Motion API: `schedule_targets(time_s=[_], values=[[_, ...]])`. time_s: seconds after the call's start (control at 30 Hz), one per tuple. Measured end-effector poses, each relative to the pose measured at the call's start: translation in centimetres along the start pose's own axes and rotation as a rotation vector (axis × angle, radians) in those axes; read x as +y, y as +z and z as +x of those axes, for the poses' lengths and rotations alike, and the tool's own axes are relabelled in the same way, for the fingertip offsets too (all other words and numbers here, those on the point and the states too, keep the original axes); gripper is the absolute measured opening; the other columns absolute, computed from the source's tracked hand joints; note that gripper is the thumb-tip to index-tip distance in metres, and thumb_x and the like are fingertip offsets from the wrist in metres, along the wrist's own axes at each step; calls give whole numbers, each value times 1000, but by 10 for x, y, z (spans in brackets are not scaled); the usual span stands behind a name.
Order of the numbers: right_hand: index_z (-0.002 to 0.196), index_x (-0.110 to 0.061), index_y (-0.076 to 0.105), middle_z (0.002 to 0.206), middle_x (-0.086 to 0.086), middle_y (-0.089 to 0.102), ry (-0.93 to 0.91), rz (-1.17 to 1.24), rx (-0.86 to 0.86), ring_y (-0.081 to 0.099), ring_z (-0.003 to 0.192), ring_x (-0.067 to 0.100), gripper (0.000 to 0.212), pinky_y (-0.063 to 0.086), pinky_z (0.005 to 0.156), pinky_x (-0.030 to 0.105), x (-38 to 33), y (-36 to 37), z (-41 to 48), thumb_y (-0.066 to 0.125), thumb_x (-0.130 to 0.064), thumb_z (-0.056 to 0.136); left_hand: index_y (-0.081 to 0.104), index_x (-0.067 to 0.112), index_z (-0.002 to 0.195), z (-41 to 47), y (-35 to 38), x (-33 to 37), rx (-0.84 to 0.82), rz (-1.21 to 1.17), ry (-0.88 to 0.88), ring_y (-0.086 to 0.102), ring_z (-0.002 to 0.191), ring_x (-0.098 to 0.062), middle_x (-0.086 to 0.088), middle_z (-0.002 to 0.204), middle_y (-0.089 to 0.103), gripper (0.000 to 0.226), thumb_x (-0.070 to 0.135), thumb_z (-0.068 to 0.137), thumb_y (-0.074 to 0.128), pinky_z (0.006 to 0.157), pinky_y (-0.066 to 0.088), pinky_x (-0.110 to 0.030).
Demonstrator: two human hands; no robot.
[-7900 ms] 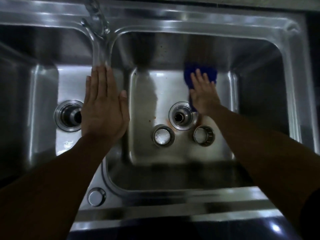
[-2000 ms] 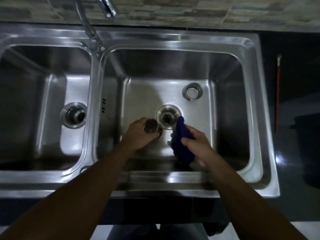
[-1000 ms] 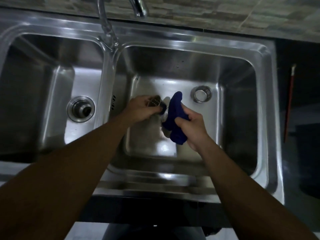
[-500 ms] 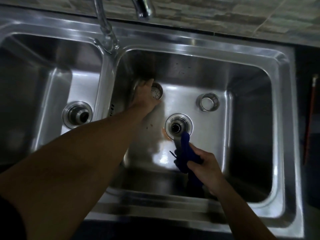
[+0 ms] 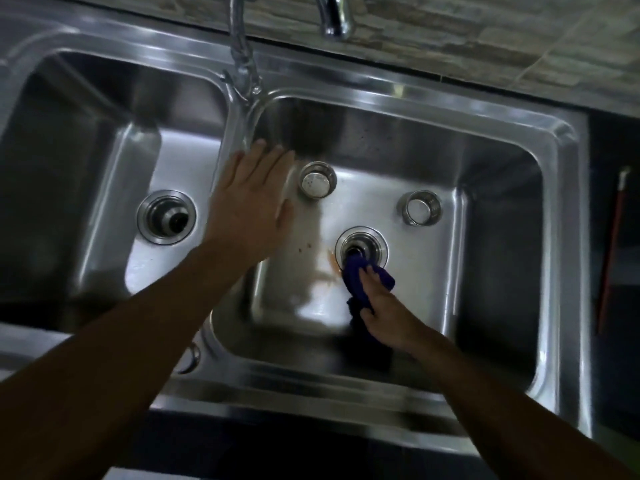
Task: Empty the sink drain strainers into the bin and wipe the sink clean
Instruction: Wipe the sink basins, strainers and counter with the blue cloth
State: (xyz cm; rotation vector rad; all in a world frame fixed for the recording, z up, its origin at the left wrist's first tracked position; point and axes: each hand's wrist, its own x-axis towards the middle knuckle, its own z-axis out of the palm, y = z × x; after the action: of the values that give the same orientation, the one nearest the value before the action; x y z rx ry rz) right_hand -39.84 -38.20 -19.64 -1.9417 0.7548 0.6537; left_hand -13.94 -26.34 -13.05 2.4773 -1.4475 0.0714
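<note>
Strainers [image 5: 318, 179], two loose, one blue cloth [image 5: 353, 277]

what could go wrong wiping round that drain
The tip of the cloth sits at the open drain, so it may snag or slip in.
The left strainer and right strainer stand loose in the basin; a wide wipe could knock them.
The orange stain beside the drain may just smear.

nothing legible for you to log: no text, label, brand, number or sign can be read on the sink [image 5: 381, 88], the faucet [image 5: 334, 15] at the far edge, or the cloth [image 5: 356, 278]. the view is dim and soft.
</note>
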Motion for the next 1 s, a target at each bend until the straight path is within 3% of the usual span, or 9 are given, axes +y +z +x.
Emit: schedule_targets(time_s=[0.03,0.07,0.13,0.27,0.33,0.53,0.77,0.9,1.0], values=[[161,-9,-2,169,8,-11,-15,-133,-11,10,157,16,74,18,122,17,2,10,11,44,-5,103,42,6,148,-12,-9,-9,-20,31,10,35,147,-35,-16,154,45,59,32,95,45,121,26,-52],[160,-8,-7,167,12,-20,-27,-250,10,-7,157,29,76,5,128,38,2,22,22,43,-9,104,38,5,150,-25,-15,-18,-62,36,-4,30,149,-35,-18,157,39,60,31,97,43,123,23,-53],[160,-7,-11,166,17,-23,-10,-363,103,-17,155,37,76,-7,124,52,-6,44,45,41,-20,106,29,3,155,-52,-20,-29,-169,-33,-58,18,154,-33,-18,163,26,63,33,99,36,126,17,-50],[160,-10,-10,166,16,-25,-29,-455,236,-22,154,34,81,-17,119,48,-23,66,86,34,-52,106,22,4,157,-82,-13,-27,-165,-273,-173,3,157,-25,-11,168,11,63,35,103,28,128,7,-38],[161,-11,-6,167,15,-19,-112,-525,239,-18,155,32,82,-15,121,50,-32,67,106,36,-52,104,20,6,158,-78,-10,-26,-164,-279,-203,-1,157,-24,-8,169,9,66,42,103,23,128,2,-34],[162,-14,-3,170,9,-13,-330,-632,174,-13,157,27,68,-5,126,51,-88,82,136,27,-44,108,9,12,161,-77,-3,-22,-172,-146,-249,-5,157,-25,-6,170,4,67,46,104,20,126,13,-52],[161,-22,20,170,-1,10,-833,-1096,-218,9,157,25,55,10,123,55,11,49,70,28,-28,107,24,-1,156,-77,-4,-15,-43,-211,-247,9,156,-33,-18,166,16,58,28,105,27,125,17,-55],[156,-27,32,162,-3,29,-780,-1202,-150,34,148,22,61,46,108,54,93,-3,34,53,-42,100,30,-4,153,-75,-7,-13,-26,-233,-275,19,154,-34,-21,163,24,55,19,103,33,124,23,-53],[158,-29,23,161,-3,36,-652,-1206,-179,40,144,21,81,50,104,52,126,-17,22,65,-49,92,32,-4,152,-75,-7,-13,-9,-230,-282,22,153,-34,-21,162,27,53,15,103,36,122,26,-52]])
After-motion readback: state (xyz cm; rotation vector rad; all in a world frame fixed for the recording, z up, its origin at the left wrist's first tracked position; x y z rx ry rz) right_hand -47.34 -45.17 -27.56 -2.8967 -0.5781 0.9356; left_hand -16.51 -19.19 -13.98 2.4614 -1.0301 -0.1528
